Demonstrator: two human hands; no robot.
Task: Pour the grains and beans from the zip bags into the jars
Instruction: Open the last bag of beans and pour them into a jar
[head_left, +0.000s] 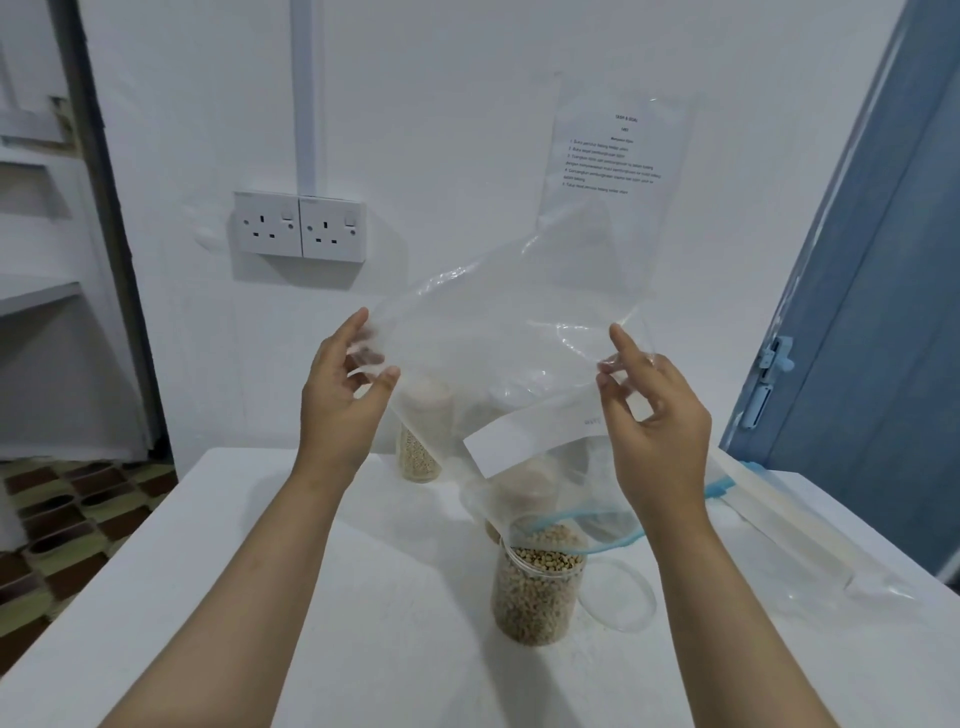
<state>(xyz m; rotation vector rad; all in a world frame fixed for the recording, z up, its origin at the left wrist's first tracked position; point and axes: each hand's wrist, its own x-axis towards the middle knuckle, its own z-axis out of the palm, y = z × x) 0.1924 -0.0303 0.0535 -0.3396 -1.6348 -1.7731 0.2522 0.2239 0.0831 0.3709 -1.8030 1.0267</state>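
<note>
— What are the arms doing?

— I have both forearms reaching up from the near edge, bare, wrists lifted and well apart. My left hand (345, 387) sits left of centre, palm turned to the right, fingers stretched upward and thumb closing toward them in a pinch.

— And the other?

— My right hand (652, 415) is level with it on the right, back facing me, index finger raised, thumb and remaining fingers curled in a pinch.
</note>
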